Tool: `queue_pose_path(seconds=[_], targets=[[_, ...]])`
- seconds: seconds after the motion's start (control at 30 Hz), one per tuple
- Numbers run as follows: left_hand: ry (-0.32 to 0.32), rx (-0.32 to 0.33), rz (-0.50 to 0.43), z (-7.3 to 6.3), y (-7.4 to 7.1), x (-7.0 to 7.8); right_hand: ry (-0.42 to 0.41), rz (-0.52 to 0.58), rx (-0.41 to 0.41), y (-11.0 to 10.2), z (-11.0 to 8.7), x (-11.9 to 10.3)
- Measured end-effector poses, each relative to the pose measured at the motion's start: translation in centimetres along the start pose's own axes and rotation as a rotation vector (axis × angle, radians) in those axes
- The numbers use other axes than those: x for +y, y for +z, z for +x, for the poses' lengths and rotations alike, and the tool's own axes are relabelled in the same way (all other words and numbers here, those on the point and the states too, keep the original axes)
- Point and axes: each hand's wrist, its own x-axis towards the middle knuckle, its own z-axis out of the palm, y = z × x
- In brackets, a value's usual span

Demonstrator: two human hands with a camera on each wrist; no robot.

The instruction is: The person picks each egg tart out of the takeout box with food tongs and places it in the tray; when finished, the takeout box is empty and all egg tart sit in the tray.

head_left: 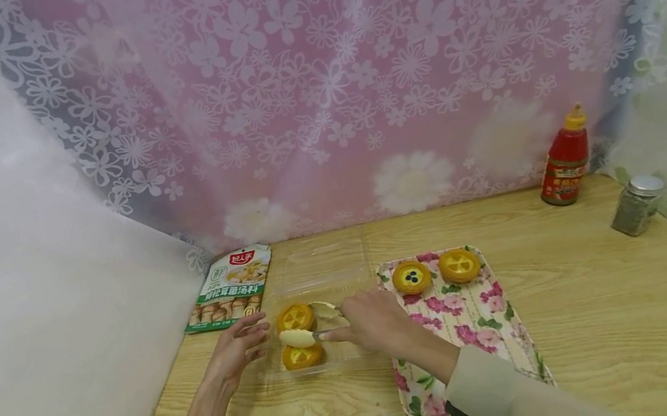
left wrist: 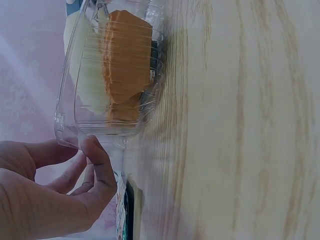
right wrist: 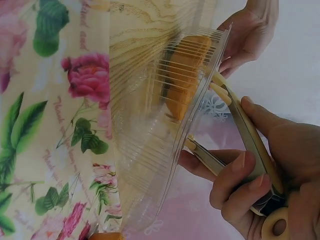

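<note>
My right hand (head_left: 381,322) grips a pair of tongs (right wrist: 245,132) with cream tips and metal arms. The tong tips are spread over a clear plastic clamshell box (right wrist: 145,165). Two egg tarts sit in its left part: a far tart (head_left: 295,318) and a near tart (head_left: 303,358). One tip overlaps the space between them, the other is at the far tart's right side. At the box's left side, my left hand (head_left: 231,357) pinches the rim between thumb and finger, as the left wrist view shows. The box's lid (head_left: 323,260) lies folded back behind.
Right of the box lies a floral tray (head_left: 458,318) with a blueberry-topped tart (head_left: 411,277) and another tart (head_left: 460,265) at its far end. A soup seasoning packet (head_left: 231,286) is back left. A red sauce bottle (head_left: 566,165) and a spice jar (head_left: 637,206) stand at right.
</note>
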Motion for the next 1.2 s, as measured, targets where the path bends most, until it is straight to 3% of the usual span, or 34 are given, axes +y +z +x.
queue_pose_path(seconds=[0.47, 1.0, 1.2], targets=[[0.007, -0.015, -0.004, -0.1, 0.0, -0.1, 0.019, -0.028, -0.018, 0.8, 0.7, -1.0], [0.001, -0.006, -0.009, -0.2, 0.2, -0.3, 0.017, 0.141, 0.001, 0.9, 0.6, 0.0], [-0.001, 0.004, -0.002, -0.2, 0.2, -0.1, 0.019, 0.107, 0.01, 0.1, 0.2, 0.5]])
